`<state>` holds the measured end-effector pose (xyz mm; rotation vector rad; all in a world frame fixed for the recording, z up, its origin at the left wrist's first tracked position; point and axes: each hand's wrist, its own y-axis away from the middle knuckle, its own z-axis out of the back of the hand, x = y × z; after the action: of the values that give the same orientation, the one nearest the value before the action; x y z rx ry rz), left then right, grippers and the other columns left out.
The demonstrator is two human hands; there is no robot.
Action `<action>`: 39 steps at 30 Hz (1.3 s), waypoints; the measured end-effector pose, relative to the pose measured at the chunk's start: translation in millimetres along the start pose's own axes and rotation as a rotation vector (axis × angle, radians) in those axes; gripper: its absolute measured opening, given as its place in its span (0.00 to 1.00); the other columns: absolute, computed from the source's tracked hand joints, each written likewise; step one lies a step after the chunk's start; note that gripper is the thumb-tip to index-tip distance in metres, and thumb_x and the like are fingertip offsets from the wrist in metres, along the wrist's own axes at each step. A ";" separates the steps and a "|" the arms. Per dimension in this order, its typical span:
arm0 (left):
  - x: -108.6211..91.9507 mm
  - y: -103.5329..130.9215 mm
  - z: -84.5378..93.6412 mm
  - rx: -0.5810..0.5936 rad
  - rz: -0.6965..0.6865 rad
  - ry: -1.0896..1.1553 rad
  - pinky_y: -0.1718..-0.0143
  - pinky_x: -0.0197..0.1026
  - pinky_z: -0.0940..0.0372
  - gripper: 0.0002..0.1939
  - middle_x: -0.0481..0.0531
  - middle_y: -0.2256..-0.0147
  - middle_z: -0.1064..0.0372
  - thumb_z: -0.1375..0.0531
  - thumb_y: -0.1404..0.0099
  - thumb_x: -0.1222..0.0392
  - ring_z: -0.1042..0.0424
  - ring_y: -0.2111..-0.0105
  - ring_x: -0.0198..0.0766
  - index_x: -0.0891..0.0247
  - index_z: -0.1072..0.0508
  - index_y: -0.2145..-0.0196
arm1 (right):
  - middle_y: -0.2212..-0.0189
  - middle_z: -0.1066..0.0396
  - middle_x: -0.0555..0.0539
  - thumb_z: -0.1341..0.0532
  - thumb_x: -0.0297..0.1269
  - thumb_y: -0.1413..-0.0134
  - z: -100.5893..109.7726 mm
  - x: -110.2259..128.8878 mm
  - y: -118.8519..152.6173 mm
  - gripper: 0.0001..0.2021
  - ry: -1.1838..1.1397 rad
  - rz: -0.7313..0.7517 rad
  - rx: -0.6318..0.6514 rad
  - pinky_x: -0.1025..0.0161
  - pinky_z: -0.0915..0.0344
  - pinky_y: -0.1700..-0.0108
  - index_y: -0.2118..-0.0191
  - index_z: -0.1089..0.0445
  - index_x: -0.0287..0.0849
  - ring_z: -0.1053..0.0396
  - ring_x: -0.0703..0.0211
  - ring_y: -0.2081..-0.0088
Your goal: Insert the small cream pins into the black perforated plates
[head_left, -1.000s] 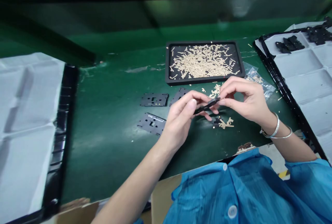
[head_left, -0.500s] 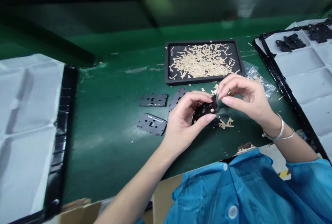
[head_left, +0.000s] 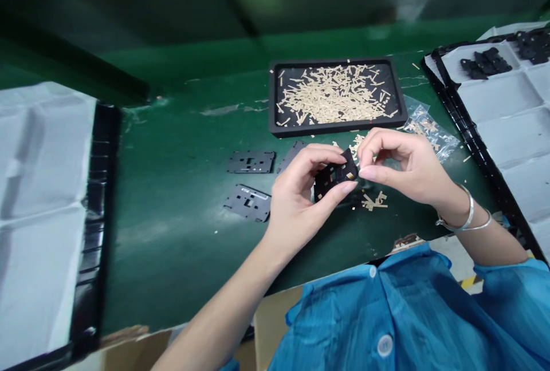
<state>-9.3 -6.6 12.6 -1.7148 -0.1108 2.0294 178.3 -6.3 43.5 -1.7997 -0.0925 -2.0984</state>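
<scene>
My left hand (head_left: 301,193) is closed around a thin black plastic plate (head_left: 336,175) with small cut-outs, held tilted above the table. A small tan piece shows near the plate's right end. At that same end, my right hand (head_left: 399,162) has thumb and index finger pinched together; anything between them is too small to make out. Left of my hands, two similar dark plates (head_left: 251,162) lie flat on the green table (head_left: 180,245). Another plate (head_left: 293,152) is partly hidden behind my left hand. Loose tan strips (head_left: 374,200) lie just below my right hand.
A black tray (head_left: 339,129) heaped with tan strips stands behind my hands. To its right lies a clear plastic bag (head_left: 429,127) with tan pieces in it. White-lined trays flank the table, the right tray (head_left: 511,125) bearing black parts (head_left: 485,63).
The plate in my left hand is turned slightly, and my right fingertips have come down to its right end. The whole view has shifted slightly.
</scene>
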 end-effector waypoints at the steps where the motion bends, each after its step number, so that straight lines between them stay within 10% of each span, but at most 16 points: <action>1: 0.2 -0.2 0.1 -0.009 0.008 -0.008 0.56 0.45 0.30 0.10 0.52 0.62 0.28 0.34 0.41 0.54 0.28 0.58 0.42 0.57 0.29 0.62 | 0.72 0.31 0.49 0.34 0.42 0.46 -0.1 0.5 -0.1 0.12 0.015 0.023 0.006 0.64 0.37 0.67 0.74 0.32 0.41 0.34 0.62 0.68; 27: 3.3 2.5 -2.1 0.018 -0.051 0.138 0.57 0.41 0.30 0.13 0.53 0.61 0.27 0.30 0.45 0.59 0.26 0.59 0.40 0.59 0.27 0.63 | 0.72 0.32 0.51 0.32 0.43 0.49 -4.3 -2.6 -2.4 0.13 -0.096 -0.092 -0.006 0.68 0.39 0.71 0.72 0.32 0.39 0.34 0.65 0.69; 39: -0.8 -5.6 1.1 0.199 0.395 0.776 0.78 0.38 0.30 0.17 0.48 0.73 0.27 0.40 0.35 0.48 0.26 0.79 0.38 0.52 0.33 0.50 | 0.77 0.34 0.53 0.35 0.44 0.45 -8.7 -7.1 0.4 0.11 -0.036 -0.046 -0.089 0.65 0.40 0.72 0.71 0.29 0.41 0.36 0.67 0.75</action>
<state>-8.5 -1.7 15.6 -2.3788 0.7016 1.3874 171.1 -7.4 35.0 -1.9046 -0.0508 -2.1335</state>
